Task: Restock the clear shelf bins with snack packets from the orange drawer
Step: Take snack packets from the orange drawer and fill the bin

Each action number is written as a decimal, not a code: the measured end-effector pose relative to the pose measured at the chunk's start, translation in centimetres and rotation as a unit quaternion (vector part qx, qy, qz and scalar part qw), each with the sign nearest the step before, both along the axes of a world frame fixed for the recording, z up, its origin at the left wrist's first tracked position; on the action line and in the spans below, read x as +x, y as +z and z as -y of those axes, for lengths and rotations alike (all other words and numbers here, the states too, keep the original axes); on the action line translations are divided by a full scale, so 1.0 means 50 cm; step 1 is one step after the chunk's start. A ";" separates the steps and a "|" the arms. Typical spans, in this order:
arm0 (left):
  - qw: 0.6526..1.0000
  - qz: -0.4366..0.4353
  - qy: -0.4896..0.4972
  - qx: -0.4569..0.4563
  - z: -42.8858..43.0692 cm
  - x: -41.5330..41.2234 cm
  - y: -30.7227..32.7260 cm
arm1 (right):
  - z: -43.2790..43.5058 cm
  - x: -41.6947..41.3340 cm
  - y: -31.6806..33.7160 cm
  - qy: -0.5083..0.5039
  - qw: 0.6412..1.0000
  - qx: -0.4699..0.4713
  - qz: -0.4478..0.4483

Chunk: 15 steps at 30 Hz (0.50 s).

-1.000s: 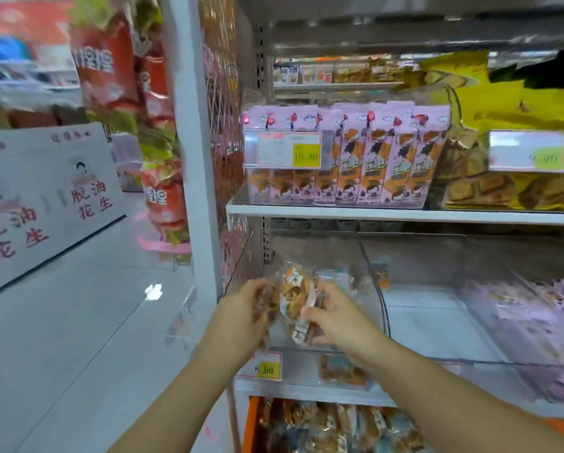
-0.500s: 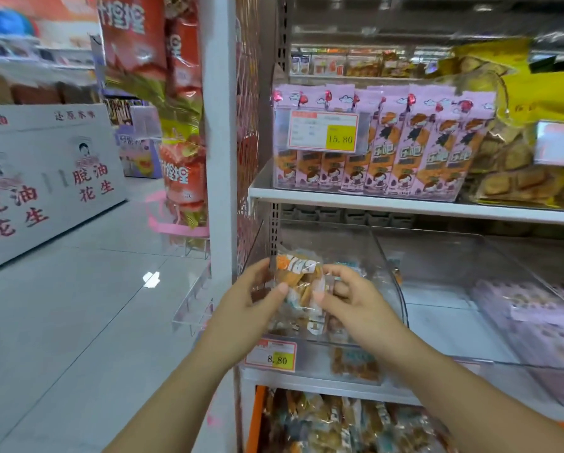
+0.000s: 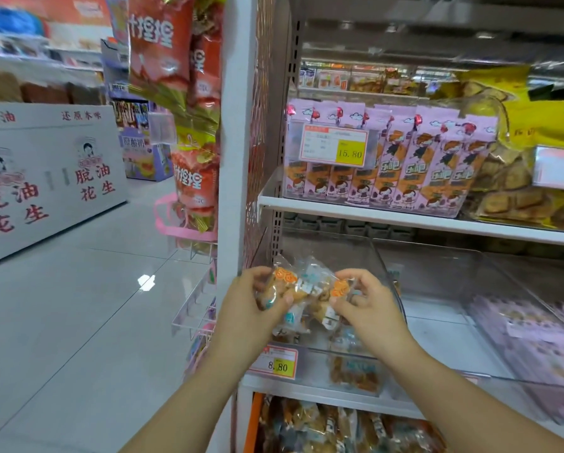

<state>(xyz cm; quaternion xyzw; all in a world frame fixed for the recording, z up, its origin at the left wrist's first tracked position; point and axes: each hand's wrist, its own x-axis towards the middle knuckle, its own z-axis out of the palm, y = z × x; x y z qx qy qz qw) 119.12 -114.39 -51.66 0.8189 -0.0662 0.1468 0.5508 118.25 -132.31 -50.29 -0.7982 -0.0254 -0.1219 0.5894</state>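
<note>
Fingers [image 3: 360,278] round packets [image 3: 302,287] at clear bin [image 3: 339,250]

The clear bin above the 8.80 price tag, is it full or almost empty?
Almost empty. In the clear bin only a few packets lie at the bottom; the held bundle hides part.

upper price tag [image 3: 334,149] 15.80, lower price tag [image 3: 278,361] 8.80

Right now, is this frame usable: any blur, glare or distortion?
Head view: the wide-angle lens slants the shelf post; a glare spot lies on the floor tiles; the snack packets gripped by the left hand and right hand look soft; the 15.80 price tag reads clearly.
</note>
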 end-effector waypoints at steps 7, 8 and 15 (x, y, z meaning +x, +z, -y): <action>0.996 0.063 0.057 -0.017 -0.010 0.006 0.003 | 0.022 -0.018 -0.006 -0.072 0.992 0.095 0.043; 0.997 0.055 0.054 -0.031 -0.010 0.004 0.004 | 0.027 -0.022 -0.006 -0.076 0.992 0.091 0.052; 0.994 -0.008 0.003 -0.113 -0.008 0.007 0.003 | 0.055 -0.053 0.032 0.007 0.991 0.101 0.089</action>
